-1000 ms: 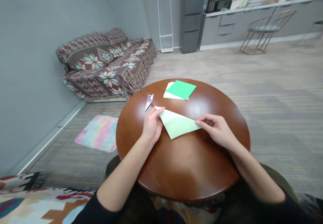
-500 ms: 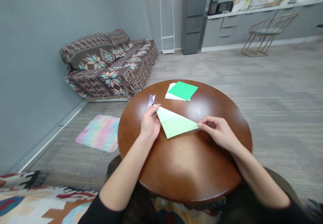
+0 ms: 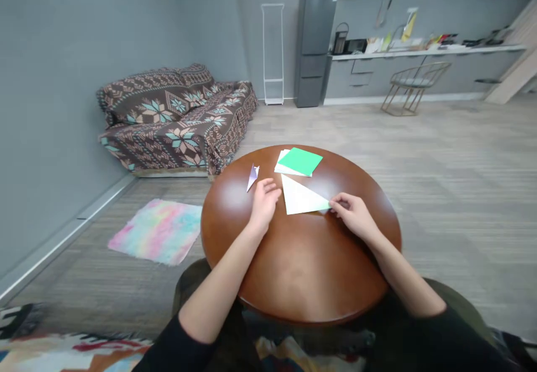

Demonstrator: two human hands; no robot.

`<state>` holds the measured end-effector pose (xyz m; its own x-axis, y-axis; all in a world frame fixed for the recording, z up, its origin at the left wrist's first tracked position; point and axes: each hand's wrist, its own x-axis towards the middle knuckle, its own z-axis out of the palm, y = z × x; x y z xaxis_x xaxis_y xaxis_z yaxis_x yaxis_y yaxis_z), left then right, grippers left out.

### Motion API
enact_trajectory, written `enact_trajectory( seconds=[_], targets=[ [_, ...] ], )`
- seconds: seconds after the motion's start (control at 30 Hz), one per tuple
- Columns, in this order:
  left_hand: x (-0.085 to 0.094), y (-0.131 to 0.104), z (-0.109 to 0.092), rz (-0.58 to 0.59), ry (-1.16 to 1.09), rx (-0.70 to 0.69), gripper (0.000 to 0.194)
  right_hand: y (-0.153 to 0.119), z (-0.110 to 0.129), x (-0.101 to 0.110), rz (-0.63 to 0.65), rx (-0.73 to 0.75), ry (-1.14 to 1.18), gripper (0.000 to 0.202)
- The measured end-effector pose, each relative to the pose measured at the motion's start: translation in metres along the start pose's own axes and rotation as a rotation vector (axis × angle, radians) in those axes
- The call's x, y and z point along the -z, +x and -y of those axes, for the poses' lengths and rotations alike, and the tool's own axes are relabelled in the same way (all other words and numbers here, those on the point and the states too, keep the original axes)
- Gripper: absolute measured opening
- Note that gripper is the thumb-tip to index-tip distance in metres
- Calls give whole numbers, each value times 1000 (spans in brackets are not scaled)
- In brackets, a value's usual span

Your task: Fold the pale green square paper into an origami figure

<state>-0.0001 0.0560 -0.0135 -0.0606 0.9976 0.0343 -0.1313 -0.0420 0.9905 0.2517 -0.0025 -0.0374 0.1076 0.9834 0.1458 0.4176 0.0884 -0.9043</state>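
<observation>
A pale green sheet of origami paper (image 3: 302, 197), folded into a triangle, is over the round table in front of me. My right hand (image 3: 351, 212) pinches its right corner between thumb and fingers. Just left of the paper, my left hand (image 3: 265, 203) has its fingers apart and holds nothing. Beyond the left hand stands a small purple and white folded paper piece (image 3: 253, 177). A stack of square paper with a green sheet (image 3: 300, 161) on top and white sheets (image 3: 282, 166) beneath lies behind the triangle.
The brown round table (image 3: 302, 271) has its edge close to my lap. A patterned-cover sofa (image 3: 176, 120) stands at back left, with a fluffy pastel rug (image 3: 157, 231) on the floor. Farther off are a grey fridge (image 3: 314, 47) and a gold-framed chair (image 3: 413, 85).
My left hand has let go of the triangle's left corner and moved slightly right. The right hand still holds the paper, which has turned a little. My view has tilted upward.
</observation>
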Motion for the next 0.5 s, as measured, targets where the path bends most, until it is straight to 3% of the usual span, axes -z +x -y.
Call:
enact_trajectory(
  seconds=[0.17, 0.23, 0.33, 0.4, 0.5],
  targets=[
    [-9, -16, 2, 211, 202, -211, 71, 13, 11, -6, 34, 6, -23, 14],
    [-9, -22, 0, 394, 544, -404, 84, 21, 22, -6, 128, 15, 3, 14],
    [-8, -27, -2, 556, 792, -483, 99, 30, 43, -3, 272, 49, 64, 16],
    [-8, -29, -5, 624, 791, -478, 99, 34, 58, 1, 334, 86, 112, 17],
    [-9, -29, -15, 667, 608, -420, 92, 38, 80, 8, 371, 132, 194, 17]
  ],
)
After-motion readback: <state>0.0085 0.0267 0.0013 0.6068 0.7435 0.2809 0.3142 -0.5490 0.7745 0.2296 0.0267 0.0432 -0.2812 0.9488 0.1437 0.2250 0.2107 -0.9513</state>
